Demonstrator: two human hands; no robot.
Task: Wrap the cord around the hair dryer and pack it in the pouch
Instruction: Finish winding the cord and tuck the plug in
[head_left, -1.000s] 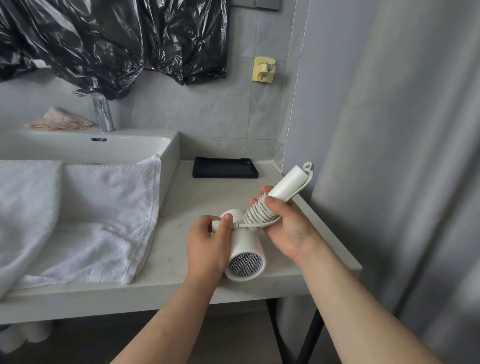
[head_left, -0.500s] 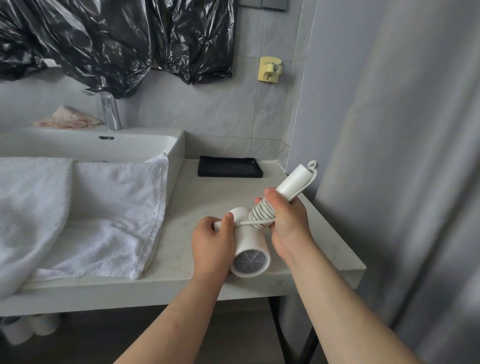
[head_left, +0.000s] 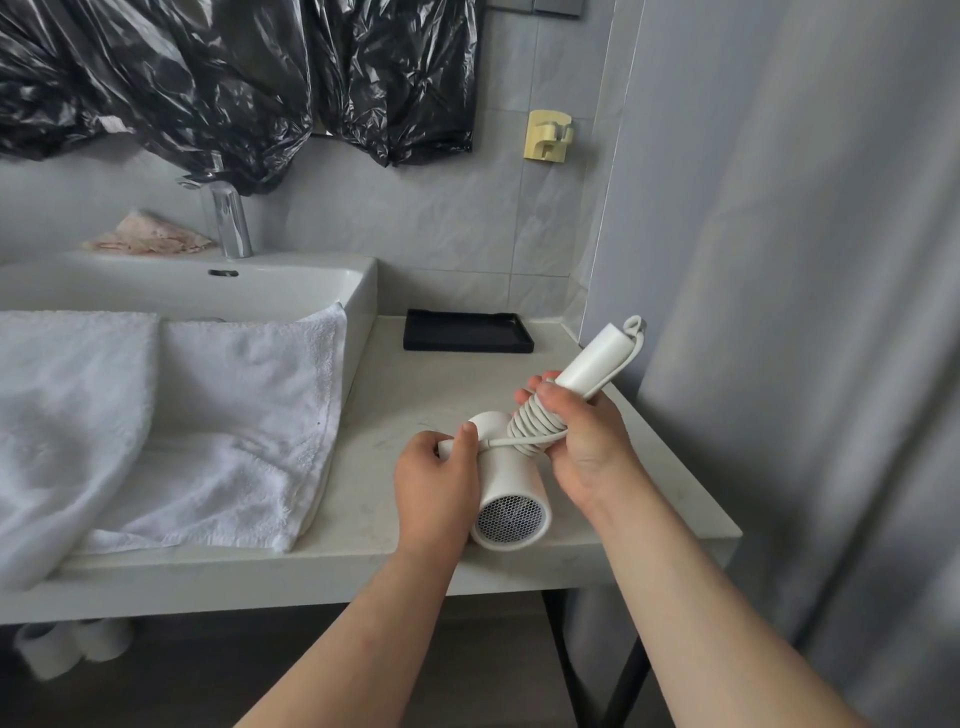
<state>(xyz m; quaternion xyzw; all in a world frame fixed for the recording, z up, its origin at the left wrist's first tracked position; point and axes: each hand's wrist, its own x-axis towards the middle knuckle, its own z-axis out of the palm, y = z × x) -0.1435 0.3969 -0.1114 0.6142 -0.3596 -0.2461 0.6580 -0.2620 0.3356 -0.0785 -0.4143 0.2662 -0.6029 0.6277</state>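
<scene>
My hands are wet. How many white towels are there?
2. The left towel drapes over the sink's front; the right towel lies beside it, onto the counter. More may be offscreen.

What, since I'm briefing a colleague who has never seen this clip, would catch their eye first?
The white hair dryer at the counter's front edge, centre frame: the right hand grips its handle, wound with the cord, while the left hand pinches the loose end beside the barrel. Next come the crumpled black plastic bags hanging on the wall above the sink, and the white towel draped over the sink's front at left.
</scene>
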